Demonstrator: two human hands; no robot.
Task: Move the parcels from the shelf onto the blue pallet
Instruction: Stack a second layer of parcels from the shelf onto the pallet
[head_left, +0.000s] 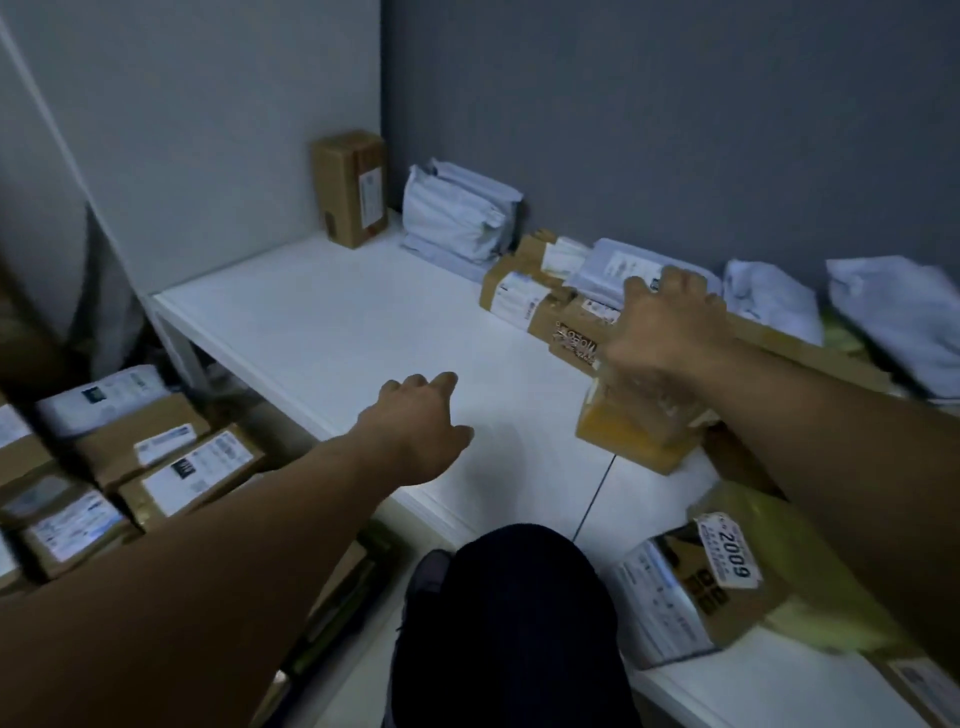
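Observation:
A white shelf (322, 332) runs along the grey wall and carries parcels. My right hand (670, 327) reaches over a long brown carton (571, 332) near the back; its fingers lie on a grey mailer bag (613, 273) on top. My left hand (415, 426) hovers over the bare shelf near its front edge, fingers loosely curled, holding nothing. An upright brown box (350, 187) stands in the back corner, beside a white plastic mailer (457, 213). A yellow-taped parcel (634, 431) sits under my right wrist. The blue pallet is out of view.
Several labelled cartons (156, 467) are stacked low at the left. A box with a 2009 sticker (696, 587) lies at the shelf's front right. More white bags (893, 317) sit far right. My dark-trousered knee (519, 623) is in front of the shelf.

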